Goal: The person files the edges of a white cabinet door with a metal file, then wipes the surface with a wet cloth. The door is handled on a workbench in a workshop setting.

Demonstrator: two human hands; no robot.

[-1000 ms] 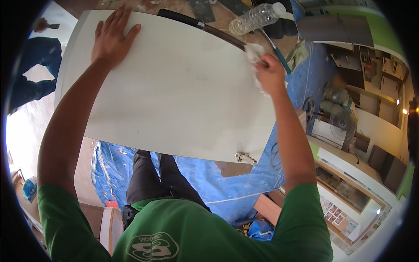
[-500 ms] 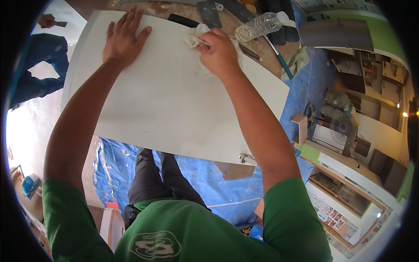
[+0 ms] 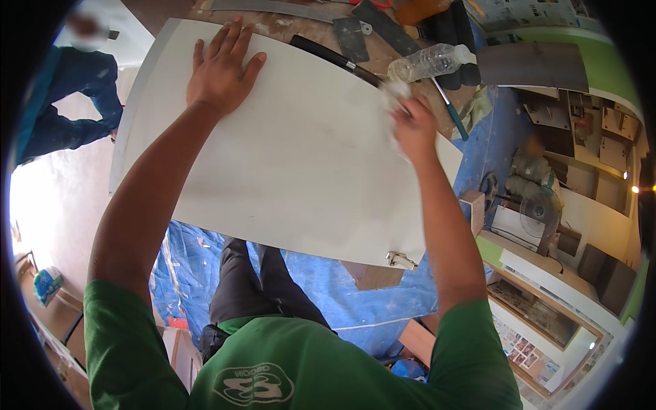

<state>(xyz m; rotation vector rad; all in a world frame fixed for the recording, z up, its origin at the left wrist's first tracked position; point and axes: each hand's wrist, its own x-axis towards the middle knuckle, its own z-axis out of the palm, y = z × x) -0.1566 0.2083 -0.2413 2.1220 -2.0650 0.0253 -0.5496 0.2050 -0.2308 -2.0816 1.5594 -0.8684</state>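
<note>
A large white panel [image 3: 294,178] lies in front of me, with a metal hinge [image 3: 401,260] on its near right edge. Fingers spread, my left hand [image 3: 222,78] rests flat on the panel's far left part. My right hand [image 3: 415,130] is closed round a crumpled white cloth [image 3: 396,99] at the far right edge; both are smeared by motion. Faint grey smudges show on the panel's surface. Just past the far edge lies a long tool with a black handle [image 3: 321,51], partly hidden by the panel and cloth.
Beyond the panel are a clear plastic bottle [image 3: 430,63], dark flat pieces [image 3: 383,27] and a green-handled tool [image 3: 453,116]. Blue sheeting [image 3: 321,287] covers the floor. A fan [image 3: 540,208] stands at right. Another person's legs [image 3: 75,96] show at far left.
My right hand has swept the cloth rightward along the panel's far edge, uncovering more of the black-handled tool. My left hand stays flat on the panel. The whole view has shifted slightly.
</note>
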